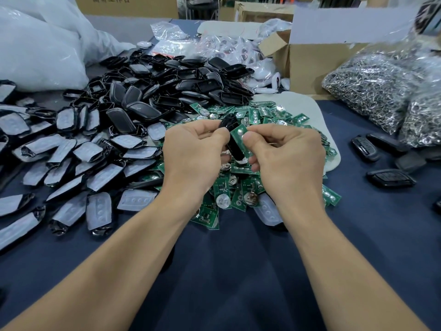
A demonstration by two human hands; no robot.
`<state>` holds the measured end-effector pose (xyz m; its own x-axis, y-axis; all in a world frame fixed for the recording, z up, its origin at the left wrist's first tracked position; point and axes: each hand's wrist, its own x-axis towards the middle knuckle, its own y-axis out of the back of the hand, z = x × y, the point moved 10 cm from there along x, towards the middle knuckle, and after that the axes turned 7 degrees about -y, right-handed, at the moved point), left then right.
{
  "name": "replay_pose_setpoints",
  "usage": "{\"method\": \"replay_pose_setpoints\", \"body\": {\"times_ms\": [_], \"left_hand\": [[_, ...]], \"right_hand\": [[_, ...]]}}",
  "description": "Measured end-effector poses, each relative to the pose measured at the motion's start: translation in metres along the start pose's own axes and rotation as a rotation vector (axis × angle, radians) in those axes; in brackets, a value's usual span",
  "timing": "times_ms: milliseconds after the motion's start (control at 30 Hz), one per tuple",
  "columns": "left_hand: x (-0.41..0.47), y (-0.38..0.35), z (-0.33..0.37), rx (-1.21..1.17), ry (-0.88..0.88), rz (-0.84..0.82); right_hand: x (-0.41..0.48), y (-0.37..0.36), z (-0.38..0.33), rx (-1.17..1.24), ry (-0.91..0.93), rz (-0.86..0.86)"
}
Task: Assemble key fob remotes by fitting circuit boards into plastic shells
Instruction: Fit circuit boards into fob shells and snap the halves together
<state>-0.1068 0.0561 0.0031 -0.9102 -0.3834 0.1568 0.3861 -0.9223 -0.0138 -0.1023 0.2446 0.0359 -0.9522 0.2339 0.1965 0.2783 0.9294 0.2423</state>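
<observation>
My left hand [193, 151] grips a black plastic shell [232, 139], held upright above the table's middle. My right hand [284, 154] pinches a green circuit board [239, 134] and holds it against the shell's right side. Whether the board sits inside the shell cannot be told. Beneath both hands lies a heap of green circuit boards [238, 187] with round silver battery holders. Part of the shell is hidden by my fingers.
A big pile of black shells [167, 91] spreads at the back left. Shell halves with grey rubber pads [78, 163] cover the left. Several closed black fobs [389, 161] lie at the right, near bags of metal rings [381, 91]. A cardboard box [307, 63] stands behind.
</observation>
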Motion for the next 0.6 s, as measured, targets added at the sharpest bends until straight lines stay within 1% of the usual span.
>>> {"method": "replay_pose_setpoints", "body": {"times_ms": [133,233,433,600], "left_hand": [[-0.003,-0.009,-0.004,-0.087,0.058,-0.062],[-0.003,-0.012,-0.007,-0.138,0.088,-0.092],[-0.004,-0.012,-0.005,-0.123,0.064,-0.087],[-0.005,-0.013,-0.001,-0.134,0.048,-0.108]], "right_hand": [[0.0,0.0,-0.002,0.022,0.003,-0.015],[0.001,0.0,-0.002,-0.007,0.01,-0.011],[0.0,0.004,0.002,-0.019,-0.013,0.058],[0.003,0.004,-0.001,-0.037,-0.025,0.022]]}}
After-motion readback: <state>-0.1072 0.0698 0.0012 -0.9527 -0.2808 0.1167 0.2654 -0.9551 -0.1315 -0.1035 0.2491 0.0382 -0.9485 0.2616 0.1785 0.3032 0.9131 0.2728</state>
